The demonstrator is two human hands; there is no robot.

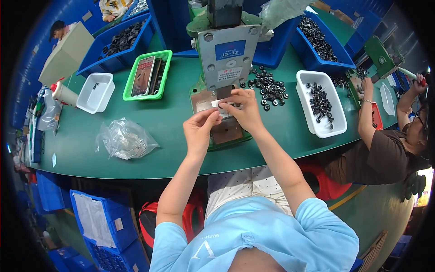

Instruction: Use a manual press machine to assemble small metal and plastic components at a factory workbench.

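Observation:
Both my hands meet under the ram of a green bench press [226, 59], above its metal base plate [225, 134]. My right hand [244, 111] is closed in a pinch on a small dark part [220, 106], too small to name. Beside it, my left hand [199, 129] has thumb and fingers pressed together at the press's work spot; anything between them is hidden. Small black round parts with shiny centres [268, 88] lie loose on the green table, just right of the press.
A white tray [312, 122] of black pieces stands right. Left are a green basket [128, 93] with a phone, a white tub [93, 106] and a clear bag [127, 140]. Blue bins [86, 68] line the back. A co-worker [385, 154] works at another press on the right.

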